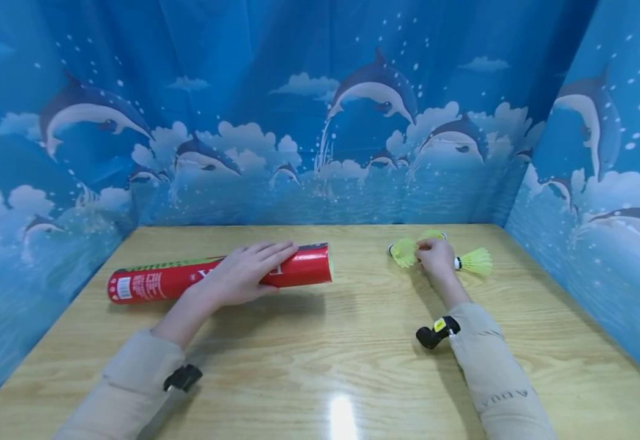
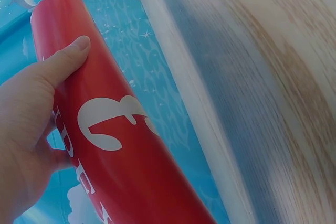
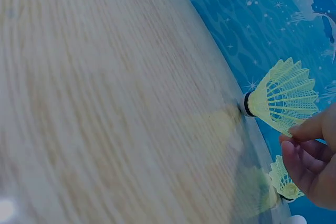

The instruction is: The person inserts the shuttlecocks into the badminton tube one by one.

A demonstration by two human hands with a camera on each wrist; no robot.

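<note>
My left hand (image 1: 245,272) grips a red shuttlecock tube (image 1: 157,284) from above, near its right end. The tube lies lengthwise across the left of the table, with a shadow below its right part; in the left wrist view the thumb (image 2: 71,56) presses along its red side. My right hand (image 1: 436,256) pinches the skirt edge of a yellow shuttlecock (image 3: 283,95) between thumb and fingertips. That shuttlecock's white, black-banded base points left, away from the hand. A second yellow shuttlecock (image 1: 435,234) lies just behind the hand, and a third (image 1: 476,261) to its right.
The wooden table (image 1: 297,366) ends at a blue curtain (image 1: 275,122) printed with dolphins, at the back and on both sides. A small black camera sits on each sleeve, left (image 1: 183,377) and right (image 1: 437,332).
</note>
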